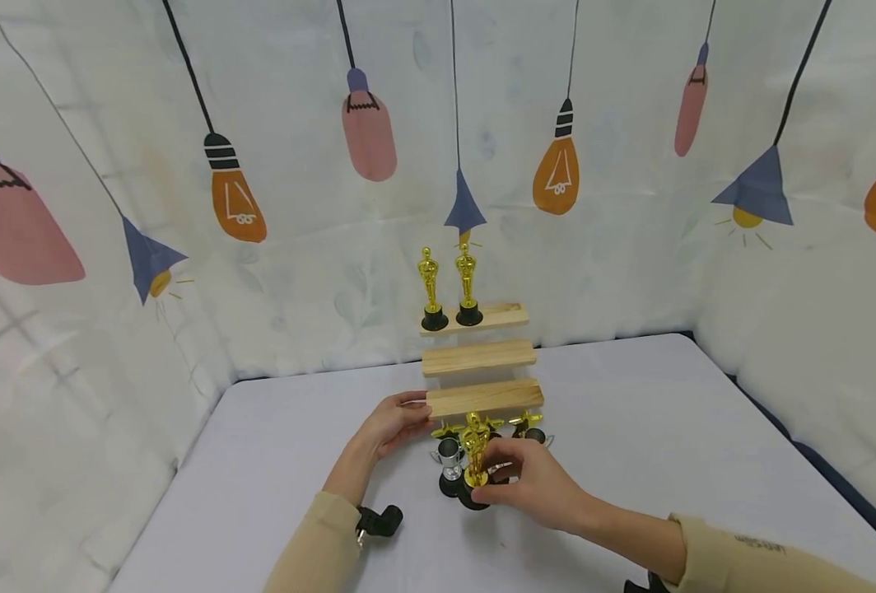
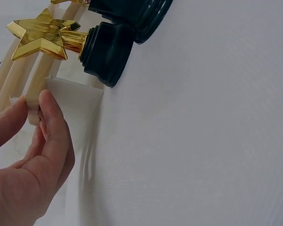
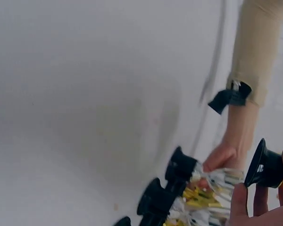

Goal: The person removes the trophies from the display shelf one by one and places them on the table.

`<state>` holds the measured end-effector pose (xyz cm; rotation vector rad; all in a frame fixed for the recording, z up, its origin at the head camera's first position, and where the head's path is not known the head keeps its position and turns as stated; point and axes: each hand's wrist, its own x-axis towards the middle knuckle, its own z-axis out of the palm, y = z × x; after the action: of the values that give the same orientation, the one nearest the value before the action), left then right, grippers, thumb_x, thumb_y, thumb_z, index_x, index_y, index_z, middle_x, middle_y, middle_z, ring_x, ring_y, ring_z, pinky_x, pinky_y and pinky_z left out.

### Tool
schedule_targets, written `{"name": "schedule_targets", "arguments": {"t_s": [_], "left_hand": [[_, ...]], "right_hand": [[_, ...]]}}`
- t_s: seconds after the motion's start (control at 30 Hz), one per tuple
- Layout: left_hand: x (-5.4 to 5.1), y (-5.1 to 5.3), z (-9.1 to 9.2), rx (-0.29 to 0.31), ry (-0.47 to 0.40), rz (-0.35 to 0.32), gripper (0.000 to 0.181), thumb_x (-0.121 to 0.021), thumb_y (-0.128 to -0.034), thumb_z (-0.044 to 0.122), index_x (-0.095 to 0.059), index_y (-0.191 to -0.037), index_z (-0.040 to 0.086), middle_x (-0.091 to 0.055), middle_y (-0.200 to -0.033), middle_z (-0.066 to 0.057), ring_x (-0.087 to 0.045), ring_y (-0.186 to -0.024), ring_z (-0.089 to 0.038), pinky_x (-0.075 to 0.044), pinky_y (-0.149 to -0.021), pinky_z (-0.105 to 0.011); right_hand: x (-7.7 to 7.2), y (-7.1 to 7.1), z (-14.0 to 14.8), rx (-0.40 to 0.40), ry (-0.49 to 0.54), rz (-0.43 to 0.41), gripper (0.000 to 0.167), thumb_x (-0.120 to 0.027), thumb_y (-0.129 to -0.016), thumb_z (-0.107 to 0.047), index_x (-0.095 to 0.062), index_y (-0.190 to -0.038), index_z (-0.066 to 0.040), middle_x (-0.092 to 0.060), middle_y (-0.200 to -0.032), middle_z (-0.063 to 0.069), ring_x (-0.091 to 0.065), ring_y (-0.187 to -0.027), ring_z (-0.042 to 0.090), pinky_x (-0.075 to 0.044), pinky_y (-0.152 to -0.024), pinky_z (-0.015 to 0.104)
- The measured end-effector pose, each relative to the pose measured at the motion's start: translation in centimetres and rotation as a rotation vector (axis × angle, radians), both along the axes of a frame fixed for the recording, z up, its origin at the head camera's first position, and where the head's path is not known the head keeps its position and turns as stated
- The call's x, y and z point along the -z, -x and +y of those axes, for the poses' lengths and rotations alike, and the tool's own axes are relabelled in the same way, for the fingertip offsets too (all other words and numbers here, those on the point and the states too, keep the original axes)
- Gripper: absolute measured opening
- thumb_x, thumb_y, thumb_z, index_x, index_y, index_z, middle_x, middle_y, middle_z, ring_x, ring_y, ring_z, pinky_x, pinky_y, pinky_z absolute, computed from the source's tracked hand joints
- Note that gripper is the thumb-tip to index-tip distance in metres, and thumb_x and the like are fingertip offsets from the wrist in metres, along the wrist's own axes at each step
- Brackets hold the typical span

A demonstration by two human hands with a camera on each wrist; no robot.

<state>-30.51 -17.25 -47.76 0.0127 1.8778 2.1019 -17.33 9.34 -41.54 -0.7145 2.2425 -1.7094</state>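
Note:
My right hand [image 1: 530,482] holds a gold statuette trophy [image 1: 475,441] upright by its lower part, in front of the shelf. Its black base [image 3: 266,168] shows between the fingers in the right wrist view. My left hand [image 2: 33,174] pinches the left end of the lowest wooden board [image 2: 37,89] of a three-step shelf. Close by that hand in the left wrist view is a gold star trophy [image 2: 42,35] with a black base. A silver cup trophy [image 1: 449,457] stands just left of the held statuette. Other star and cup trophies before the shelf are partly hidden by my right hand.
Two gold statuette trophies [image 1: 429,284] stand on the left and middle of the top board [image 1: 505,315]. The middle board [image 1: 478,357] lies below it. A white table [image 1: 631,412] carries everything, and a patterned cloth wall [image 1: 297,288] hangs behind.

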Motion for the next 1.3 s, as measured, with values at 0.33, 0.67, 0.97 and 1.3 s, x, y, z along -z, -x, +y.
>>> {"name": "schedule_targets", "arguments": {"t_s": [0.33, 0.67, 0.97, 1.3], "left_hand": [[0.0, 0.0, -0.1, -0.004, -0.004, -0.01, 0.053, -0.061, -0.1001, -0.004, -0.039, -0.147, -0.015, -0.057, -0.132, -0.03, -0.068, -0.102, -0.026, -0.06, -0.089, -0.035], [-0.1, -0.1, 0.0, -0.01, 0.006, -0.011, 0.053, -0.062, -0.0995, -0.004, -0.04, -0.147, -0.014, -0.057, -0.13, -0.03, -0.067, -0.1, -0.026, -0.06, -0.09, -0.036], [-0.3, 0.0, 0.1, -0.01, 0.004, -0.01, 0.052, -0.062, -0.0998, -0.004, -0.041, -0.147, -0.013, -0.058, -0.129, -0.029, -0.068, -0.1, -0.026, -0.06, -0.088, -0.034], [0.0, 0.1, 0.0, -0.003, -0.001, -0.012, 0.052, -0.062, -0.0995, -0.004, -0.041, -0.146, -0.014, -0.058, -0.127, -0.028, -0.068, -0.098, -0.024, -0.06, -0.086, -0.032]], "right_hand": [[3.2, -0.2, -1.7, -0.01, 0.001, -0.085, 0.023, -0.085, -0.084, -0.005, -0.071, -0.101, -0.006, -0.064, -0.099, 0.003, -0.067, -0.091, 0.023, -0.06, -0.076, 0.026], [5.1, 0.4, -2.4, 0.029, -0.085, -0.066, 0.025, -0.087, -0.082, -0.009, -0.071, -0.101, -0.008, -0.068, -0.098, -0.002, -0.067, -0.094, 0.017, -0.058, -0.078, 0.024], [6.0, 0.7, -3.0, 0.001, -0.138, -0.013, 0.025, -0.087, -0.08, -0.004, -0.069, -0.097, -0.009, -0.067, -0.094, -0.004, -0.064, -0.09, 0.011, -0.059, -0.082, 0.028], [6.2, 0.6, -3.5, 0.023, -0.256, 0.114, 0.026, -0.09, -0.078, -0.011, -0.067, -0.09, -0.013, -0.064, -0.086, -0.011, -0.063, -0.083, 0.005, -0.057, -0.075, 0.024]]}}
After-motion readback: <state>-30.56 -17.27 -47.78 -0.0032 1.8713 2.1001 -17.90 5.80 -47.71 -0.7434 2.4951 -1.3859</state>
